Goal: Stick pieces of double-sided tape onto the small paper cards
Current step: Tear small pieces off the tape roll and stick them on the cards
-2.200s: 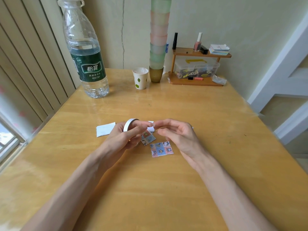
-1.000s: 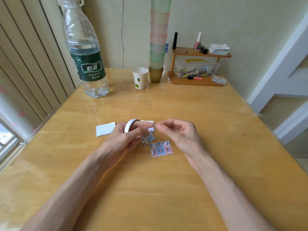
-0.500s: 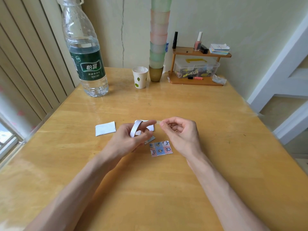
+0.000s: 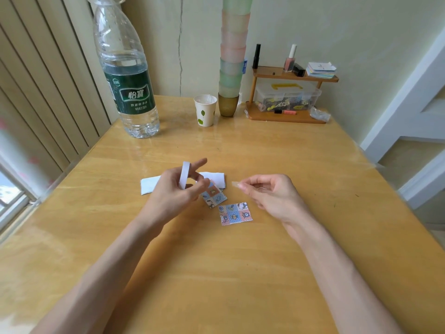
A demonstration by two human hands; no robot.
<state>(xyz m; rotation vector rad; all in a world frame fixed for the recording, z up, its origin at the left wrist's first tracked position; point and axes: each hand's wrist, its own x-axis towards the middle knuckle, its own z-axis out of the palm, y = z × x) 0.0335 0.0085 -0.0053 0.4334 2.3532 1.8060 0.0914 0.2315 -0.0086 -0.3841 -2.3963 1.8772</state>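
Observation:
My left hand (image 4: 175, 194) grips a white roll of double-sided tape (image 4: 184, 174) above the table, index finger sticking out. Apart from it, my right hand (image 4: 269, 194) pinches a small clear piece of tape (image 4: 235, 184) between thumb and forefinger. A patterned cartoon card (image 4: 235, 213) lies flat between my hands. A second patterned card (image 4: 214, 196) lies tilted just under my left fingers. Two white cards lie behind: one (image 4: 148, 184) at the left, one (image 4: 215, 178) partly hidden by my left hand.
A large water bottle (image 4: 127, 92) stands at the back left. A paper cup (image 4: 204, 110), a tall stack of coloured cups (image 4: 232, 56) and a small wooden shelf (image 4: 289, 97) with a plastic box and bottles stand along the far edge of the wooden table (image 4: 313, 165).
My hands have drawn apart: the right hand has pulled a piece of tape off the roll and moved right. The left hand has turned the roll upright.

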